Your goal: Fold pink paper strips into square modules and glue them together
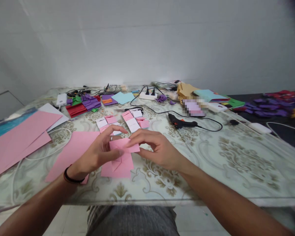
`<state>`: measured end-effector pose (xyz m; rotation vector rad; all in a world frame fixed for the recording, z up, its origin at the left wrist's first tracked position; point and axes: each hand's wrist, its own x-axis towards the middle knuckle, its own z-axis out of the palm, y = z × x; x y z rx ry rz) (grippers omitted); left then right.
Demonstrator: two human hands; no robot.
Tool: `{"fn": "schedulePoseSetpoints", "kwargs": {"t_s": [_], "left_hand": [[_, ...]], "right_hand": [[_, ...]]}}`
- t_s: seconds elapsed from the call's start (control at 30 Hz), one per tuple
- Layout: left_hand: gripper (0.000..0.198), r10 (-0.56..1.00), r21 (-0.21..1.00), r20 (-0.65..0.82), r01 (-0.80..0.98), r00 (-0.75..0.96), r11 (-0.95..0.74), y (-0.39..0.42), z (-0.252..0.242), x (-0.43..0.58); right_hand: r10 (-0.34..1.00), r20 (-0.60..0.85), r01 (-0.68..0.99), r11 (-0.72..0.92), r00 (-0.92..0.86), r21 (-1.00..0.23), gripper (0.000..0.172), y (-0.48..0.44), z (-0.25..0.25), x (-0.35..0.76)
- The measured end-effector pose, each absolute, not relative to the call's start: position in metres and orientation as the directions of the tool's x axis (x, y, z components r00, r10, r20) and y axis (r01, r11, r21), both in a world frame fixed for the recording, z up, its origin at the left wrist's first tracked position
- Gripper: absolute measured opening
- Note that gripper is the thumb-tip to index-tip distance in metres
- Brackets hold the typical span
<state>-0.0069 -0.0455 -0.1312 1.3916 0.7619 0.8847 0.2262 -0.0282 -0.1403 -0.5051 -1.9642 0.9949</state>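
A small folded pink paper piece [120, 159] lies near the front edge of the table [236, 164]. My left hand [98, 152] pinches its upper left part, a ring on one finger and a dark band on the wrist. From the right, my right hand [154, 147] pinches the top flap with fingers pressed together. Both hands are closed on the same paper. Just left of it lies a larger flat pink sheet [71, 150], partly under my left hand.
Folded pink and white pieces [124, 122] lie behind my hands. Big pink sheets [17, 137] cover the left side. A black glue gun [180, 123] with its cord, a white power strip [147, 96] and stacks of purple, red, green paper [85, 104] sit further back.
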Motion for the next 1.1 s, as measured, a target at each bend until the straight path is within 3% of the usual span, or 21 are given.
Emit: {"fn": "schedulePoseSetpoints", "kwargs": {"t_s": [0.23, 0.83, 0.97, 1.1], "left_hand": [[0.052, 0.955, 0.992, 0.105, -0.092, 0.277, -0.082, -0.0348, -0.1378, -0.0075], [0.043, 0.951, 0.987, 0.158, -0.057, 0.266, -0.148, -0.0375, -0.1384, -0.0049], [0.055, 0.93, 0.989, 0.145, -0.086, 0.338, -0.123, -0.0384, -0.1354, -0.0018], [0.067, 0.921, 0.989, 0.143, -0.078, 0.361, -0.123, -0.038, -0.1364, 0.002]], "right_hand": [[0.701, 0.525, 0.09, 0.636, -0.483, -0.766, 0.024, -0.0279, -0.1395, 0.2227], [0.796, 0.466, 0.148, 0.552, -0.386, -0.821, 0.019, -0.0261, -0.1419, 0.2211], [0.843, 0.458, 0.151, 0.511, -0.283, -0.846, 0.008, -0.0249, -0.1445, 0.2196], [0.876, 0.425, 0.154, 0.463, -0.227, -0.873, 0.013, -0.0246, -0.1482, 0.219]]}}
